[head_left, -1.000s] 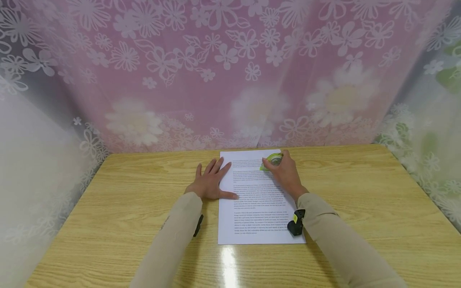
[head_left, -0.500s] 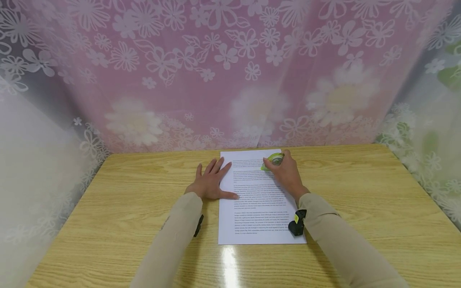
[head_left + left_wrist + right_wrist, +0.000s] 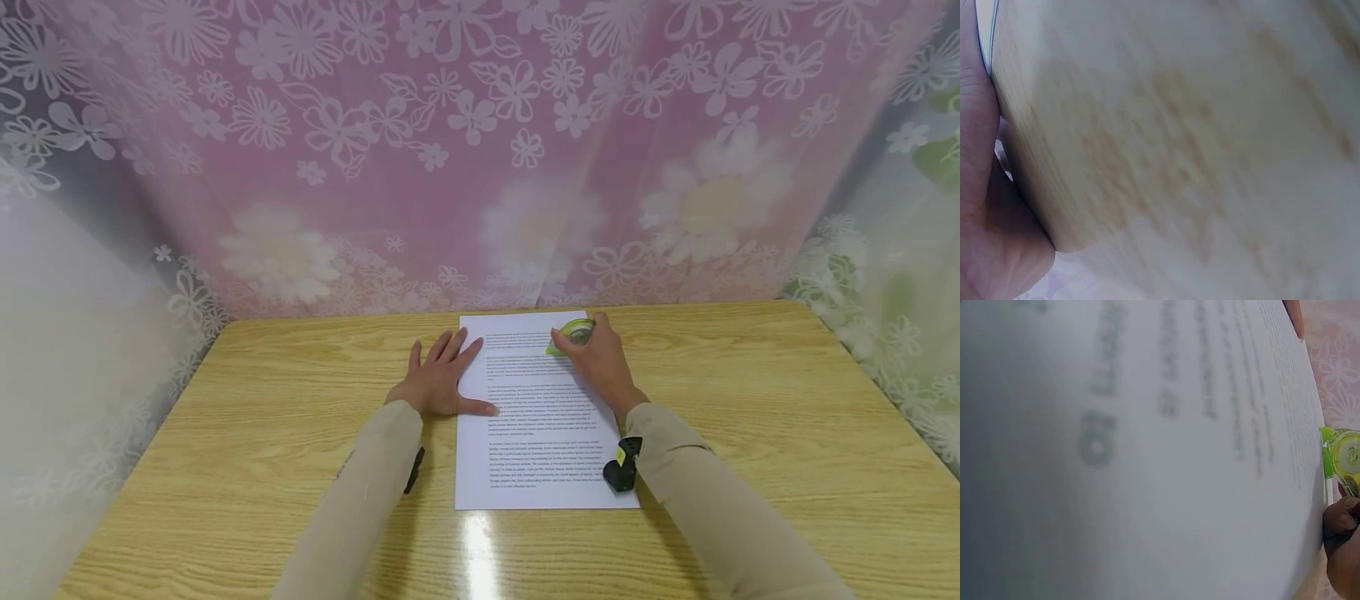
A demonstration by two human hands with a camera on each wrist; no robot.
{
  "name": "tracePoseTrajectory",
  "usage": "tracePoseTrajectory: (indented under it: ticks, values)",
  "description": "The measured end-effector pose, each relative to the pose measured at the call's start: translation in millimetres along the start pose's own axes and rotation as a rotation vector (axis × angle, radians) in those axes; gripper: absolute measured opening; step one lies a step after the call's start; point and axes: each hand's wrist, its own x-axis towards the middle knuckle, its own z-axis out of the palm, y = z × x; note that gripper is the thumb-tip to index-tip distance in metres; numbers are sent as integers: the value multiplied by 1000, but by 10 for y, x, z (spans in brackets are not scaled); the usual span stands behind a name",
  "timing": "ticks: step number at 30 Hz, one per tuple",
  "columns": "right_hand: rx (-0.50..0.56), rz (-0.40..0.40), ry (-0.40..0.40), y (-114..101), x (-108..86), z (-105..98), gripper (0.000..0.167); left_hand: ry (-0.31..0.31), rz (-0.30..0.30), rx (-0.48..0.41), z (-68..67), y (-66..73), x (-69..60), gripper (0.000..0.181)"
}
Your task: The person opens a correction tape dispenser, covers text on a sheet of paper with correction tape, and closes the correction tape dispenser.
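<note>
A sheet of printed white paper (image 3: 540, 492) lies on the table. My left hand (image 3: 437, 385) rests spread at its left edge, with the thumb reaching onto the page. Between the thumb and fingers of my right hand (image 3: 602, 363) is a clear-green correction tape dispenser (image 3: 579, 332), gripped over the upper right of the text. In the right wrist view, the green tip of the correction tape dispenser (image 3: 1342, 454) is at the page surface. Whether a white strip lies on the text is too small to tell. The left wrist view shows mostly table and part of my left hand (image 3: 991, 225).
The wooden table (image 3: 300, 400) extends on both sides of the paper. A pink flowered curtain (image 3: 420, 183) hangs behind its far edge, with pale flowered sheets at both sides. A black wrist camera (image 3: 622, 467) sits over the paper's lower right.
My right hand has slid slightly to the right with the correction tape dispenser, along the upper text. The left hand has stayed in place.
</note>
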Motion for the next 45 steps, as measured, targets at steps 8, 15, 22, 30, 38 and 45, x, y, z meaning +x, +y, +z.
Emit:
tracePoseTrajectory:
  ticks: [8, 15, 22, 30, 38, 45]
  values:
    - [11, -10, 6, 23, -5, -29, 68, -6, -10, 7, -3, 0, 8, 114]
    - [19, -22, 4, 39, -8, -50, 69, -6, -11, 5, 6, -12, 19, 114]
    - [32, -29, 6, 61, -9, -69, 66, -9, -13, 7, 7, -15, 17, 114]
    - [19, -22, 9, 56, -26, -94, 66, -4, -3, -6, -2, -3, 8, 114]
    - [0, -22, 10, 77, -18, -119, 66, -10, -6, 0, -14, 2, -5, 114]
    - [-25, -6, 21, 96, -16, -127, 68, -8, -5, -4, -7, 9, 3, 114]
